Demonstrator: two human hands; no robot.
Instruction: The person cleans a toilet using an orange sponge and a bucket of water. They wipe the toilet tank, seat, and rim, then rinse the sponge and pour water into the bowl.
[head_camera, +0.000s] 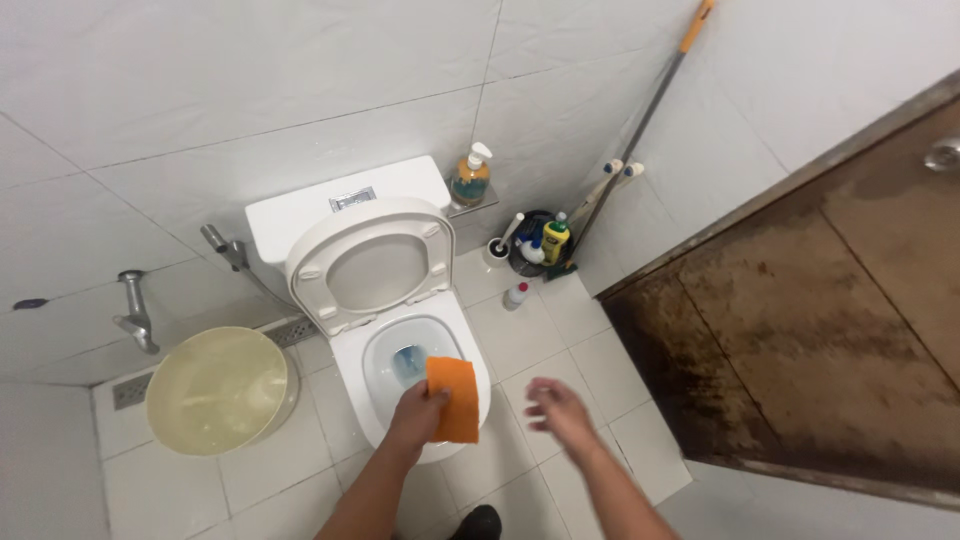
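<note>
At the frame's lower centre, the left hand (418, 412) pinches an orange sponge (455, 399) over the toilet (352, 372) rim; the right hand (556, 408) hovers spread, empty. A loose pinch could drop it into the bowl.

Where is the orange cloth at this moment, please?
In the head view, the orange cloth hangs from the left hand over the toilet rim's front edge.
</note>
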